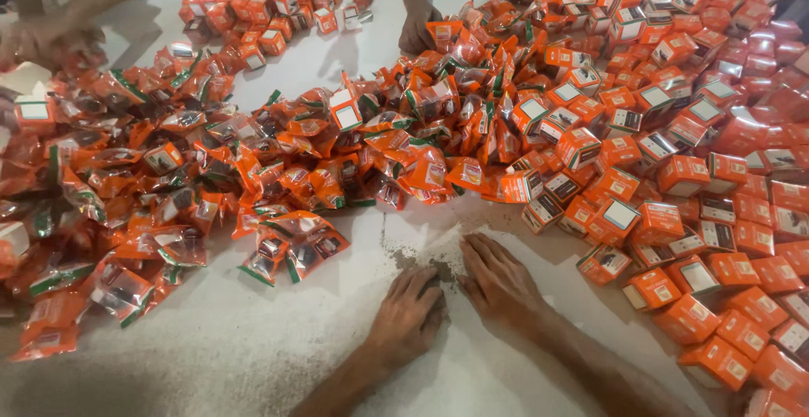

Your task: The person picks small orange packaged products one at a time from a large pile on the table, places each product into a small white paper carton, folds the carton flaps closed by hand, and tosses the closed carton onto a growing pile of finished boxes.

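Orange boxes (763, 240) are running off the right edge, and clear-and-orange packets (76, 215) off the left. Co-workers' hands (50, 42) at the top are blurring, their arms getting cut off by the frame.

Glossy plastic sachets (291, 248), matt cardboard boxes (683, 174)

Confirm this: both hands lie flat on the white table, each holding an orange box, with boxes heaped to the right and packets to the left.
Not quite. In the head view the left hand and right hand lie on the white table empty; the orange boxes and packets lie as stated.
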`<state>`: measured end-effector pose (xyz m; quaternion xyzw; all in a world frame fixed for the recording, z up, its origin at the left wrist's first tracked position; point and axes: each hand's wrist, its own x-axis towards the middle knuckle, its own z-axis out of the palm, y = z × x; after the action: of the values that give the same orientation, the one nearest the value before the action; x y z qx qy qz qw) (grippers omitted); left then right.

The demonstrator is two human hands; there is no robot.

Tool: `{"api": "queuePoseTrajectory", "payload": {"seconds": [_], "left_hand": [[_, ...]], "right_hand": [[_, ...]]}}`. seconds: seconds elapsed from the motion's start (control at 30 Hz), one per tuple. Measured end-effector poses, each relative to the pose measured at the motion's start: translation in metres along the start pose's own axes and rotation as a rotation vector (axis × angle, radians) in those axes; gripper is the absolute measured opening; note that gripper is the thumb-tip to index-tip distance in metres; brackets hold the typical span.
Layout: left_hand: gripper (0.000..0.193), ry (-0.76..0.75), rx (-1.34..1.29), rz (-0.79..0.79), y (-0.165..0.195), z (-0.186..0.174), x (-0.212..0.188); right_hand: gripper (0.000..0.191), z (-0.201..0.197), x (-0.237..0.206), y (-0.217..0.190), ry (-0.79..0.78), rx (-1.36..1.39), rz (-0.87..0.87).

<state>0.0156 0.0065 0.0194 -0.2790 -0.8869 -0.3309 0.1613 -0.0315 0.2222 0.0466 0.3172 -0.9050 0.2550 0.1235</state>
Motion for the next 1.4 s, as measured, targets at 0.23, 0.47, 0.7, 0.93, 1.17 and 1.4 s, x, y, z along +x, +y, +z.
{"api": "queuePoseTrajectory", "payload": {"seconds": [0.23,0.47,0.7,0.93,1.17,1.4], "left_hand": [[0.029,0.003,-0.016,0.019,-0.002,-0.004,-0.001],[0.026,0.041,-0.034,0.006,-0.003,-0.012,0.0],[0.025,0.04,-0.054,-0.002,-0.004,-0.012,0.001],[0.021,0.029,-0.038,-0.015,-0.004,-0.011,-0.001],[0.02,0.05,-0.092,0.008,-0.013,-0.009,0.0],[0.045,0.403,-0.247,-0.123,-0.082,-0.065,0.092]], "right_hand": [[0.051,0.008,0.005,0.002,0.029,-0.023,-0.012],[0.049,0.008,0.006,-0.003,0.03,-0.009,-0.001],[0.049,0.001,0.003,-0.008,0.031,-0.016,0.005],[0.044,0.0,0.004,-0.009,0.069,0.033,-0.016],[0.044,-0.007,0.003,-0.013,0.092,0.026,-0.048],[0.042,0.001,0.001,-0.009,0.098,0.036,-0.063]]}}
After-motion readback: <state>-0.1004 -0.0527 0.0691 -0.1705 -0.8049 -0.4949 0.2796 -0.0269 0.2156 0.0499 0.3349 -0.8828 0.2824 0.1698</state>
